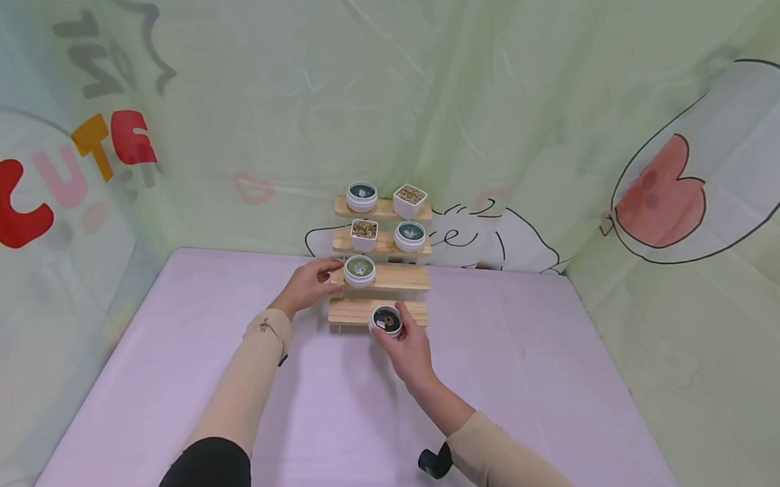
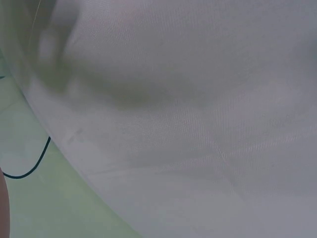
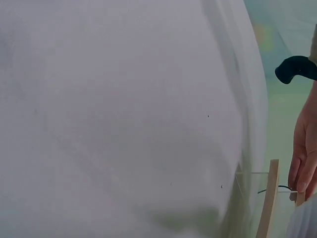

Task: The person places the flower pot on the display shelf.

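A small round white pot (image 1: 372, 326) with a dark top is pinched between the thumb and fingers of my right hand (image 1: 413, 350), over the lowest board of a stepped wooden stand (image 1: 350, 311). My left hand (image 1: 304, 284) grips the left end of the stand's third board from the top, thumb at the front edge and index finger at the back. Beside those fingers, a round white pot (image 1: 360, 271) with a green top sits on that board. In the right wrist view, the left hand (image 3: 306, 144) reaches down to a board end, near a blurred white pot (image 3: 302, 220).
On the top board stand a round pot (image 1: 362, 196) and a square gravel-topped pot (image 1: 410, 200). The second board holds a square pot (image 1: 364, 235) and a round one (image 1: 410, 235). A pale cloth covers the table (image 1: 533, 384); printed green curtains (image 1: 287, 93) enclose it.
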The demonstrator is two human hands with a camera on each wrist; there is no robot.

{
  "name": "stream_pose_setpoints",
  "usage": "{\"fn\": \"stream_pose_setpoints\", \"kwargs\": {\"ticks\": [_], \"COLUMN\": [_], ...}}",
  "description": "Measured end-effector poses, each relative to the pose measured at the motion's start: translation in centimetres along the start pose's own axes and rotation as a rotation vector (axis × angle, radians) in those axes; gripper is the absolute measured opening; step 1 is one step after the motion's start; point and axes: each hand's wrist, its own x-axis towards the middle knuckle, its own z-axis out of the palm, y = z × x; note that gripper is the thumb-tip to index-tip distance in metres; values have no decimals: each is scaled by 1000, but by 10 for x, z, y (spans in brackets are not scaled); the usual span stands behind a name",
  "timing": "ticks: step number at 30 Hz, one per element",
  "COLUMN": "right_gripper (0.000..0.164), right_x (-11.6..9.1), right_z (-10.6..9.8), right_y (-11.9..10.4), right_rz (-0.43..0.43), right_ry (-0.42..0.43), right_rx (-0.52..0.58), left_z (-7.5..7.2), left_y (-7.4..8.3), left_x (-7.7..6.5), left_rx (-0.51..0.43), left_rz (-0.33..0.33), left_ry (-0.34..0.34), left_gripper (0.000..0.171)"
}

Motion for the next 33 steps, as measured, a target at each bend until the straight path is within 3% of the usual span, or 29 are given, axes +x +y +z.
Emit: {"fn": "stream_pose_setpoints", "kwargs": {"ticks": [17, 33], "right_gripper": [74, 78], "right_x": [33, 58], "right_z": [-18, -34], "right_y": [-6, -8], "right_rz": [-8, 28], "right_ry": [82, 97], "right_rx": [-89, -98], "left_z": [-2, -3], "left_y": [0, 2], "left_x": [2, 3], "left_rx": [-14, -69], "left_rz": [11, -70], "left_ry": [-18, -27], "left_gripper": [55, 58]}}
